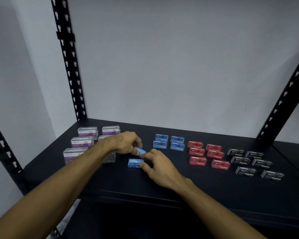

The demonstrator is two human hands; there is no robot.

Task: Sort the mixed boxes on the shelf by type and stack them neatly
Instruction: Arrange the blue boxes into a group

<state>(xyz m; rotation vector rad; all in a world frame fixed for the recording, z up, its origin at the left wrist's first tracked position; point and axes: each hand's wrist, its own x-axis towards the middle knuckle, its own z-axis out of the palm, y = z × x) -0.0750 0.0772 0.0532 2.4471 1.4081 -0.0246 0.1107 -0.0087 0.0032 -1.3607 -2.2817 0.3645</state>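
Observation:
My left hand (126,141) pinches a light blue staples box (140,151) a little above the black shelf (162,183). Just below it my right hand (160,165) grips the right end of a second light blue staples box (134,163) that lies flat on the shelf. Behind them, darker blue staples boxes (168,141) stand in two short stacks. Red staples boxes (207,155) lie in two rows further right. Black staples boxes (252,163) fill the far right. Clear paper clip boxes (83,142) with purple labels sit at the left, partly hidden by my left forearm.
Black perforated uprights stand at the back left (69,62), back right (283,104) and front left (5,152). A grey wall closes the back. The shelf's front lip (162,199) runs below my wrists.

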